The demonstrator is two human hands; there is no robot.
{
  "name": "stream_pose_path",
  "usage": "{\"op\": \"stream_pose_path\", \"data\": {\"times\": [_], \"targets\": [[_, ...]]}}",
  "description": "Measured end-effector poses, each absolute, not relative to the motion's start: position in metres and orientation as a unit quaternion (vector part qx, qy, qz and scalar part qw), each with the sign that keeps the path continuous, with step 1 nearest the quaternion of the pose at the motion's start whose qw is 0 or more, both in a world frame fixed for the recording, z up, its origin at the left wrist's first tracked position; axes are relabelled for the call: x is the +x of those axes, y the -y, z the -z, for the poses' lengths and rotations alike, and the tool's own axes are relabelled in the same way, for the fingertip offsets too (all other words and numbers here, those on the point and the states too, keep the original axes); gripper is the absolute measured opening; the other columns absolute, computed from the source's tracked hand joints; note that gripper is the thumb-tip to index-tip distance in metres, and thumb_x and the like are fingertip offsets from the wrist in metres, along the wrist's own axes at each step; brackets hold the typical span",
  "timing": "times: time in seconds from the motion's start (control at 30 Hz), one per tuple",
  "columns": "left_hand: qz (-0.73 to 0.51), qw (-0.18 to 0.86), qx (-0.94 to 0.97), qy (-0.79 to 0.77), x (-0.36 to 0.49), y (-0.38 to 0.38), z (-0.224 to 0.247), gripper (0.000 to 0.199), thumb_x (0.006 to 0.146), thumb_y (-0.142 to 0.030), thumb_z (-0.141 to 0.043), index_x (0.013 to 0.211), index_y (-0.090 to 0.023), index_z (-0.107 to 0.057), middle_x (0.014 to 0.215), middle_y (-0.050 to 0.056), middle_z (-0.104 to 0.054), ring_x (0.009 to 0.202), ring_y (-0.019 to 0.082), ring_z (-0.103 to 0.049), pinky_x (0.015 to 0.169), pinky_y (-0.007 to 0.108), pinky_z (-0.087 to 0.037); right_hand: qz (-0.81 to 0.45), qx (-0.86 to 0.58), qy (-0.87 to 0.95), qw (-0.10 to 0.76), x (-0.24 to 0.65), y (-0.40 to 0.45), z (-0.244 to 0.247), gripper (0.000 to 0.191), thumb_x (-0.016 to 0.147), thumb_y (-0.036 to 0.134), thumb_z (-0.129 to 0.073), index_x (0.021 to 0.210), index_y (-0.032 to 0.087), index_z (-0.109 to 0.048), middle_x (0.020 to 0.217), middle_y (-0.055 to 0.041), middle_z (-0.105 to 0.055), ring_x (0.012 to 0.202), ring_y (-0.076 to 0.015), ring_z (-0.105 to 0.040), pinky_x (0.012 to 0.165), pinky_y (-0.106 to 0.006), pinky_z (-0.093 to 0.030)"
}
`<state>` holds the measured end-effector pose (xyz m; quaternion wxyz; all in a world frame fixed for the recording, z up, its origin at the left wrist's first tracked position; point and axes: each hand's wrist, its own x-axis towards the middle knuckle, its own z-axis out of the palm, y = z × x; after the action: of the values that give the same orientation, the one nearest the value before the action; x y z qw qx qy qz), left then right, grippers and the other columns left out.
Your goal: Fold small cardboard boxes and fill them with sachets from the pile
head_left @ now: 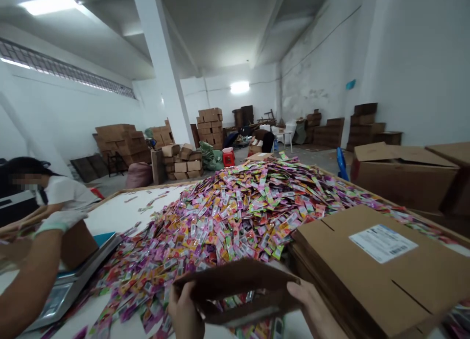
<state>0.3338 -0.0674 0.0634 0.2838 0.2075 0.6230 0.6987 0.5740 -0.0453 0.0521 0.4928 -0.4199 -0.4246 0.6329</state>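
And there, an open cardboard box [237,282] was gripped at both ends by left hand [186,310] and right hand [311,302], held over heaped sachets [235,216], flattened cartons [367,275] stacked to the right, on the counter [117,209].

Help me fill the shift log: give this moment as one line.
Left hand: holding left end of carton | right hand: holding right end | carton: open, packets visible through | beyond: packet heap | right: cardboard stack

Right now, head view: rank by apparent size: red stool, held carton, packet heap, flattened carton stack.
1. Packet heap
2. Flattened carton stack
3. Held carton
4. Red stool, farthest off, so its true size is unsure
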Motion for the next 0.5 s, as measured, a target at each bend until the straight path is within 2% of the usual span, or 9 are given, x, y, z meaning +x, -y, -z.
{"op": "stream_pose_path", "data": {"times": [0.1, 0.17, 0.23, 0.27, 0.33, 0.43, 0.5], "targets": [[-0.669, 0.406, 0.287, -0.552, 0.357, 0.075, -0.084, 0.05, 0.051, -0.031, -0.065, 0.099, -0.02, -0.056, 0.092, 0.003, -0.065, 0.092, 0.025, -0.059, 0.079, 0.033, -0.048, -0.663, -0.444, 0.33, 0.503, 0.572, 0.044, -0.064, 0.071, 0.051, 0.076, -0.069, 0.096, 0.022, -0.068, 0.115, -0.0071, -0.063, 0.116, -0.0336, -0.048, 0.098, -0.042, -0.042], [-0.642, 0.438, 0.335, -0.533, 0.369, 0.084, -0.095, 0.057, 0.055, -0.036, -0.069, 0.109, -0.021, -0.054, 0.104, 0.004, -0.064, 0.104, 0.027, -0.057, 0.089, 0.034, -0.045, -0.701, -0.427, 0.297, 0.488, 0.581, 0.035, -0.07, 0.08, 0.049, 0.082, -0.065, 0.103, 0.023, -0.065, 0.118, -0.0053, -0.062, 0.115, -0.0303, -0.049, 0.094, -0.037, -0.044], [-0.613, 0.426, 0.361, -0.559, 0.367, 0.088, -0.098, 0.061, 0.065, -0.051, -0.068, 0.116, -0.022, -0.051, 0.116, 0.005, -0.06, 0.117, 0.029, -0.049, 0.102, 0.037, -0.037, -0.745, -0.406, 0.304, 0.433, 0.595, 0.026, -0.072, 0.082, 0.053, 0.084, -0.062, 0.107, 0.023, -0.063, 0.114, -0.0053, -0.063, 0.107, -0.0266, -0.054, 0.084, -0.033, -0.047], [-0.592, 0.432, 0.371, -0.569, 0.362, 0.087, -0.096, 0.064, 0.069, -0.058, -0.065, 0.12, -0.023, -0.05, 0.122, 0.006, -0.057, 0.123, 0.029, -0.045, 0.106, 0.039, -0.033, -0.759, -0.404, 0.317, 0.399, 0.602, 0.023, -0.07, 0.08, 0.055, 0.082, -0.064, 0.11, 0.023, -0.061, 0.111, -0.0054, -0.063, 0.101, -0.0246, -0.056, 0.078, -0.031, -0.047], [-0.541, 0.51, 0.383, -0.549, 0.346, 0.083, -0.085, 0.07, 0.075, -0.063, -0.058, 0.13, -0.024, -0.042, 0.133, 0.008, -0.051, 0.129, 0.03, -0.041, 0.112, 0.043, -0.027, -0.768, -0.415, 0.344, 0.347, 0.611, 0.018, -0.064, 0.079, 0.057, 0.072, -0.073, 0.119, 0.026, -0.054, 0.109, -0.0041, -0.062, 0.09, -0.0209, -0.058, 0.068, -0.028, -0.046], [-0.478, 0.632, 0.382, -0.476, 0.331, 0.072, -0.063, 0.073, 0.08, -0.062, -0.053, 0.139, -0.026, -0.031, 0.142, 0.009, -0.043, 0.131, 0.028, -0.04, 0.114, 0.043, -0.026, -0.767, -0.444, 0.372, 0.277, 0.612, 0.01, -0.045, 0.097, 0.055, 0.068, -0.076, 0.135, 0.031, -0.036, 0.111, -0.0051, -0.059, 0.076, -0.0181, -0.058, 0.059, -0.027, -0.043], [-0.451, 0.622, 0.424, -0.48, 0.33, 0.063, -0.052, 0.074, 0.08, -0.061, -0.053, 0.139, -0.025, -0.03, 0.145, 0.01, -0.038, 0.135, 0.027, -0.036, 0.116, 0.042, -0.024, -0.732, -0.47, 0.418, 0.259, 0.603, 0.0, -0.031, 0.111, 0.049, 0.064, -0.08, 0.141, 0.029, -0.029, 0.113, -0.0072, -0.057, 0.079, -0.0195, -0.059, 0.062, -0.029, -0.045]]}}
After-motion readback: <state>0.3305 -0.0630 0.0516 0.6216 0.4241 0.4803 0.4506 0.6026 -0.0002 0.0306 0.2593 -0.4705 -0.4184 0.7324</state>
